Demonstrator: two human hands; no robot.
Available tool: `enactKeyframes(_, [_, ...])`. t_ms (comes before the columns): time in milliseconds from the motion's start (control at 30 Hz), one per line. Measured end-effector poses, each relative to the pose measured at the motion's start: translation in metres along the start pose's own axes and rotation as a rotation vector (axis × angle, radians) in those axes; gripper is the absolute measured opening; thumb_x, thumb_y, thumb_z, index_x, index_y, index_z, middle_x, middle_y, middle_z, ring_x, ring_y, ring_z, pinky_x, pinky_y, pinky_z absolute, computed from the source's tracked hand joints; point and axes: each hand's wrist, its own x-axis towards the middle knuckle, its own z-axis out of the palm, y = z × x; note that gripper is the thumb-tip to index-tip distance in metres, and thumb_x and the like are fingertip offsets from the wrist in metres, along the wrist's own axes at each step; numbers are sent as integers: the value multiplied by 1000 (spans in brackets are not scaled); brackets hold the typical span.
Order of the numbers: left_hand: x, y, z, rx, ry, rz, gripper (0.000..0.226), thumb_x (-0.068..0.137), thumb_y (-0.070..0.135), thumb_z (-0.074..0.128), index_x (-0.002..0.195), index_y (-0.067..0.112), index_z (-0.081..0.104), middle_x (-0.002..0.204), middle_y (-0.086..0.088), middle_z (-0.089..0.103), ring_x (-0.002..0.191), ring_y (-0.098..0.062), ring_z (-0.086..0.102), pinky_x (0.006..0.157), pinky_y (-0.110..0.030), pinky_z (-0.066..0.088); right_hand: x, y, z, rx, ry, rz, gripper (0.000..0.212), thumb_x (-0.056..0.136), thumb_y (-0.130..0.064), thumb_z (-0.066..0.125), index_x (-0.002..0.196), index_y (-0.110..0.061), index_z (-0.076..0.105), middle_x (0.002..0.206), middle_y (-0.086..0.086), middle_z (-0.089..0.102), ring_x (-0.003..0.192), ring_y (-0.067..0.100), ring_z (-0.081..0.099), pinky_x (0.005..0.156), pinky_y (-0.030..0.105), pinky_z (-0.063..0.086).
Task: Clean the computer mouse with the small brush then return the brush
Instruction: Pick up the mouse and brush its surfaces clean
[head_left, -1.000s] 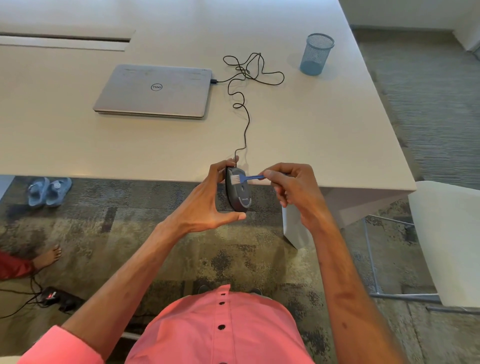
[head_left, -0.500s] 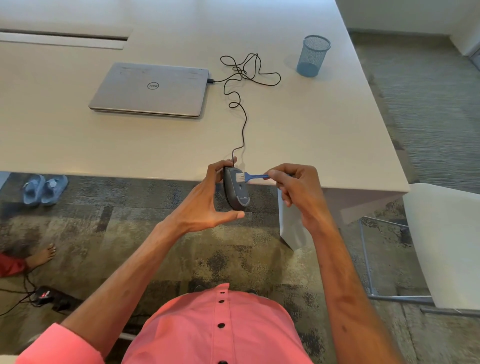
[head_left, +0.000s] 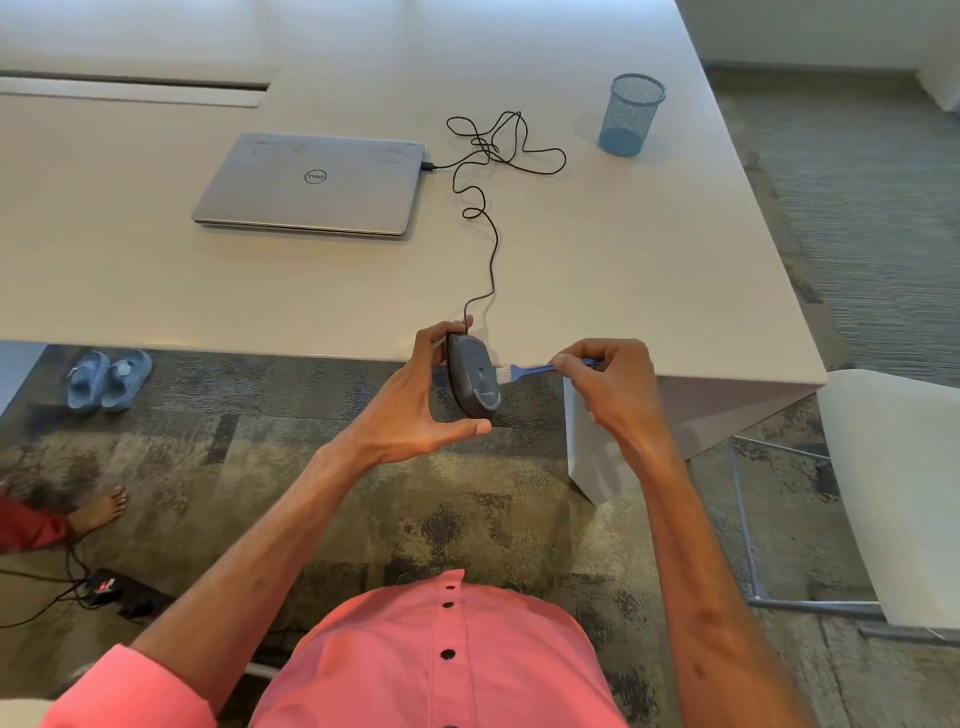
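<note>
From the head view, your left hand (head_left: 415, 402) grips the dark grey oval computer mouse (head_left: 474, 378) on its side, thumb beneath, fingers over the top, held just off the near edge of the pale table (head_left: 649, 260). Your right hand (head_left: 615, 387), just beside it, pinches the small blue brush with white bristles (head_left: 524, 371), bristles touching the mouse's underside. Beyond your hands the tabletop lies open. One black cable (head_left: 493, 244) runs away from the mouse to one closed silver laptop (head_left: 311, 184); one blue mesh cup (head_left: 629, 114) stands well beyond your right hand.
</note>
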Motion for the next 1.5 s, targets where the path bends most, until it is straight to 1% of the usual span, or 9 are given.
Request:
enactKeyframes(100, [-1, 1, -1, 4, 9, 1, 119, 82, 64, 98, 169, 41, 21, 177, 27, 38, 159, 3, 47, 126, -26, 37, -6, -5, 3, 244, -162, -39, 16, 97, -23, 78, 83, -18, 86, 54, -3, 48, 45, 16, 35, 43, 28, 32])
enactKeyframes(267, [-3, 8, -6, 0, 43, -6, 115, 83, 66, 96, 168, 41, 22, 174, 27, 40, 156, 6, 48, 122, -21, 37, -6, -1, 8, 193, -210, -17, 18, 100, -14, 77, 84, -11, 85, 60, 9, 49, 46, 19, 35, 41, 27, 31])
enactKeyframes(467, [-8, 8, -10, 9, 49, -28, 114, 84, 66, 96, 168, 44, 21, 175, 31, 38, 156, 11, 45, 122, -23, 35, 4, 11, -3, 38, -84, 6, 17, 98, -15, 77, 83, -12, 85, 51, -4, 53, 43, 17, 41, 50, 28, 36])
enactKeyframes(633, [-10, 6, -16, 15, 42, -38, 113, 85, 65, 96, 168, 44, 22, 174, 30, 39, 156, 9, 46, 122, -22, 36, 2, 10, 3, 350, -163, -31, 13, 100, -16, 78, 93, -8, 85, 52, -7, 46, 43, 15, 37, 43, 24, 34])
enactKeyframes(767, [-7, 4, -20, 10, 54, -26, 114, 85, 62, 96, 170, 40, 22, 175, 26, 40, 157, 5, 47, 122, -25, 37, 3, 12, 14, 253, -242, -11, 15, 100, -15, 77, 89, -9, 86, 54, -5, 50, 43, 15, 38, 43, 27, 33])
enactKeyframes(967, [-3, -1, -21, 19, 48, -36, 116, 83, 70, 94, 170, 42, 22, 174, 25, 41, 157, 5, 47, 123, -27, 35, 13, 18, 12, 4, -23, -22, 21, 96, -19, 76, 78, -22, 84, 49, -16, 57, 48, 8, 45, 56, 28, 41])
enactKeyframes(1100, [2, -3, -17, 24, 57, -40, 115, 82, 70, 95, 170, 42, 25, 172, 26, 44, 158, 6, 45, 122, -27, 34, 15, 7, 16, -111, 41, -117, 18, 99, -27, 75, 84, -29, 85, 67, -18, 74, 62, 6, 64, 63, 35, 53])
enactKeyframes(1300, [9, 4, -14, 51, 76, -29, 112, 82, 68, 96, 167, 46, 26, 167, 24, 50, 154, 11, 46, 119, -4, 31, 10, -15, 18, -278, 63, -394, 13, 104, -29, 74, 103, -34, 86, 85, -20, 75, 75, 3, 63, 62, 28, 45])
enactKeyframes(1500, [13, 10, -11, 107, 103, -13, 117, 83, 69, 92, 173, 40, 22, 175, 9, 44, 162, -9, 43, 133, -36, 34, 22, -16, -16, -280, -184, -433, 12, 98, -27, 77, 94, -31, 88, 71, -18, 73, 66, 7, 59, 63, 42, 51])
